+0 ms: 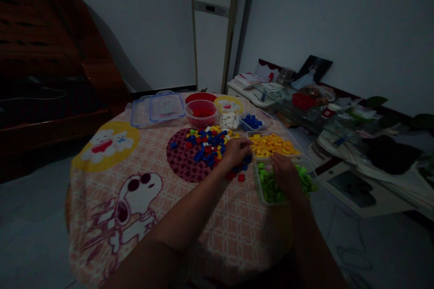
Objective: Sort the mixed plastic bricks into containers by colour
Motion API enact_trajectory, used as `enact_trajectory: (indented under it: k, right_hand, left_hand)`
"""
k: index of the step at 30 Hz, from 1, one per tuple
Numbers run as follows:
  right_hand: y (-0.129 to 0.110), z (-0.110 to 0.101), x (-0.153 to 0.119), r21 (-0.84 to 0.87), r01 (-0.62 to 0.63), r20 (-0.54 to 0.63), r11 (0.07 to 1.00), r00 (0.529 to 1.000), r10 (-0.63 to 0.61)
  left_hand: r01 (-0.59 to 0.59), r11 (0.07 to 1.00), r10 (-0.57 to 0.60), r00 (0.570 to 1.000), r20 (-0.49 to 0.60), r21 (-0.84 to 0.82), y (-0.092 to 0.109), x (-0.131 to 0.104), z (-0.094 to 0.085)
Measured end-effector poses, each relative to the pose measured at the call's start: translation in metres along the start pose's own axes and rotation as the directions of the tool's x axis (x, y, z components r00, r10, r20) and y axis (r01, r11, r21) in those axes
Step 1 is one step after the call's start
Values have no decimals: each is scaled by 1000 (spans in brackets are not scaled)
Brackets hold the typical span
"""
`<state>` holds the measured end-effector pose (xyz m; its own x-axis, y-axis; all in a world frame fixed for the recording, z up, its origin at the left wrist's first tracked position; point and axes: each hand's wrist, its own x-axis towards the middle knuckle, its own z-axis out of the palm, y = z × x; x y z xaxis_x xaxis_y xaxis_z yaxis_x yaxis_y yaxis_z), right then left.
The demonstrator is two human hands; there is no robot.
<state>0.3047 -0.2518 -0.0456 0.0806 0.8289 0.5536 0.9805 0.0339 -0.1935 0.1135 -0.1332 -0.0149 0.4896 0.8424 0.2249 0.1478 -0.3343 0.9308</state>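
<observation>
- Our left fingers [244, 143], partly curled, sit beside mixed pieces [206, 146]; grip unclear.
- Our right fingers [277, 160], bent, grip unclear, have green pieces [270, 186] below.

No text can be read; right of the table [237, 223] — on a white-capped container [330, 110] — the marks on a red label [327, 113] are too small to make out.

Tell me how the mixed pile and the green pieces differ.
The mixed pile shows several colours, the green pieces only green. The mixed pile lies loose on the cloth, the green pieces in a box. Both are heaps of small pieces.
</observation>
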Motion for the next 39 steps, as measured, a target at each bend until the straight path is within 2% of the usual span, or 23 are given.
enact_trajectory:
  k: [5,8,11,14,17,20,24,26,30,36,39]
  right_hand:
    - [-2,1,-1,-13,6,4,1000,1000,-6]
    - [-4,1,-3,-11,7,-17,1000,1000,-7]
    - [-6,1,-6,-35,20,-18,999,1000,-21]
    - [-6,2,-8,-51,24,-29,998,999,-26]
    - [-5,4,-9,-31,21,-33,999,999,-22]
    - [-4,5,-8,-5,19,-29,1000,999,-19]
    - [-3,5,-9,20,4,-36,1000,999,-3]
    - [-3,5,-9,27,9,-39,1000,999,-8]
    - [-2,6,-9,27,14,-43,1000,999,-12]
    - [-2,6,-10,23,22,-63,999,998,-21]
    - [-2,6,-10,24,33,-57,999,998,-31]
  left_hand:
    - [-129,979,148,983,110,-160,-2,-4,22]
    - [-170,983,175,982,72,-73,-1,-3,15]
    - [-149,973,145,989,39,175,1,2,-13]
    - [-74,910,65,997,36,409,4,6,-54]
    - [34,822,4,998,-66,569,5,6,-91]
    - [114,743,-84,994,-76,659,0,3,-109]
    - [116,711,-198,980,38,694,-13,1,-106]
    - [88,678,-197,978,65,729,-19,1,-99]
    - [71,615,-176,983,49,785,-27,3,-93]
    - [77,688,-190,979,77,722,-26,4,-98]
    - [88,739,-163,985,51,668,-23,3,-102]
